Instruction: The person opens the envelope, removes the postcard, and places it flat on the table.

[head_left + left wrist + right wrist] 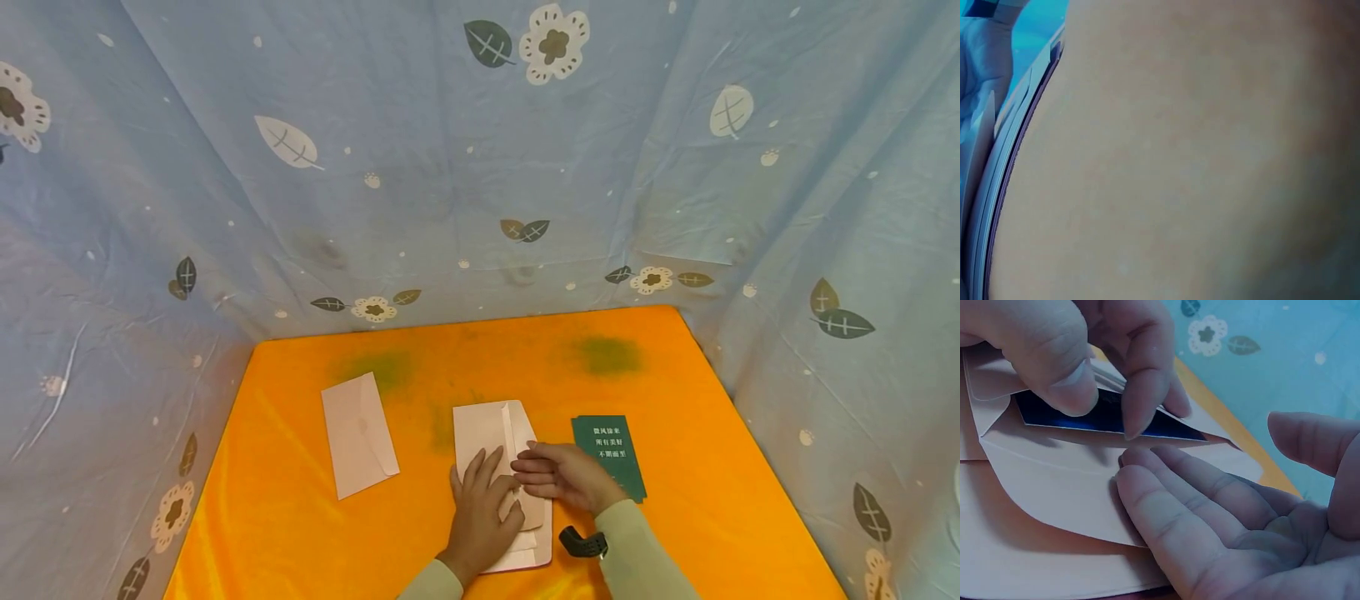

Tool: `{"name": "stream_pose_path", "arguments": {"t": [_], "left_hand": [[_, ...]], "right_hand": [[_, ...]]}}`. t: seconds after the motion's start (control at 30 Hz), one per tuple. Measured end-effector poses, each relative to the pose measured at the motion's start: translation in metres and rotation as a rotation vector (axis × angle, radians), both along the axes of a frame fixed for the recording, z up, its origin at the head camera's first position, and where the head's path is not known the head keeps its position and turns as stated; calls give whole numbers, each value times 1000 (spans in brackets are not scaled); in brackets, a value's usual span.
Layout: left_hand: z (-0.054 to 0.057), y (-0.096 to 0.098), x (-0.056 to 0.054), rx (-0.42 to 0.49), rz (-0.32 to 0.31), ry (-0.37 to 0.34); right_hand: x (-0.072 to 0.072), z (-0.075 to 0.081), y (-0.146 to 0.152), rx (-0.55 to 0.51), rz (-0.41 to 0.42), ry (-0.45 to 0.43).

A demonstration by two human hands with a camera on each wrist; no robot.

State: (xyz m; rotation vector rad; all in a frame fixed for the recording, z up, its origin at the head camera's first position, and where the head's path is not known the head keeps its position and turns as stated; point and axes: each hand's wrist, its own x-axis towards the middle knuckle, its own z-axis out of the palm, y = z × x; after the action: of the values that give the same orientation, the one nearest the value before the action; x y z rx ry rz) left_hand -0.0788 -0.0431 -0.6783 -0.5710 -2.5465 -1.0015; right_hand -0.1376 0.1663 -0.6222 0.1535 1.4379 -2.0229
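A stack of pale pink envelopes [480, 421] lies before me on the orange cloth. Out of the top envelope's mouth shows the edge of a dark card [1109, 420], its flap [1054, 494] folded out toward the right hand. My left hand [483, 512] rests on the stack with fingers spread, and its thumb and index fingertip touch the card at the mouth. Palm up, my right hand [566, 475] lays its straight fingers against the flap. In the left wrist view skin fills most of the picture, with the stack's edge [1007, 162] at the left.
A single pink envelope [360, 437] lies apart on the left. Dark green cards [617, 467] with white characters lie just right of the right hand. A black band [583, 543] is near the right wrist. Patterned blue cloth [420, 167] surrounds the orange table [465, 358].
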Motion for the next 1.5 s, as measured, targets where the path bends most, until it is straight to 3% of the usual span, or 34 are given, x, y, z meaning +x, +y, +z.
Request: {"name": "stream_pose_path", "arguments": {"t": [0.4,0.67,1.23,1.5], "left_hand": [[1,-1,1,21,-12,-10],[0,1,0,24,0,50],[1,-1,0,36,-8,18],[1,-1,1,33,-5,35]], "right_hand": [[-2,-9,-15,28,11,8],[-5,-14,-31,112,-33,28],[-6,-18,-37,135,-52,46],[3,-18,-40,202,-93,135]]}}
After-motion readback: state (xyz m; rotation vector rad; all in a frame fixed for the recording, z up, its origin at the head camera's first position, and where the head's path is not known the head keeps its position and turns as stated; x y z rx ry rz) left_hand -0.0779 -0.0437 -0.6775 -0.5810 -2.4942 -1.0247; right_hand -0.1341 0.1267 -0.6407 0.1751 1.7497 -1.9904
